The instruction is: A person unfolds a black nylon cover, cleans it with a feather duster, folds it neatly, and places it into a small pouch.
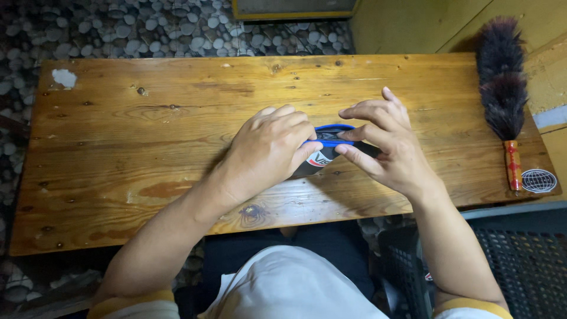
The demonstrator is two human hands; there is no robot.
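At the far left, a pebble-patterned floor (18, 35) shows beyond the edge of the wooden bench (118, 147). The bench top is bare pine with dark knots, a pale chipped patch (64, 77) near its far left corner, and a reddish stain (165, 189) closer to the near edge.

The left forearm reaches in from the lower left, and the left hand (266, 150) rests knuckles-up near the middle of the bench. Its fingers are curled down over the left part of a small black pouch (323, 155) with a blue rim, and its grip is closed on that edge, the thumb pressed onto the pouch's near side. The pouch lies on the bench between the two hands, mostly hidden by them; a red and white patch shows on its front, and the blue rim arches across the top.

Just to the right, the right hand (387, 145) meets the pouch from the other side. Its thumb and forefinger pinch the blue rim, so this grip is closed on the pouch too, while the remaining fingers are lifted and spread above the bench. The two hands' fingertips are nearly touching over the pouch.

Well apart, at the right end of the bench, a dark feather duster (502, 82) lies lengthwise with its red handle pointing toward the near edge. A round globe sticker (538, 181) sits just beside the handle. Below the bench's right corner, a black mesh crate (520, 260) stands on the floor.
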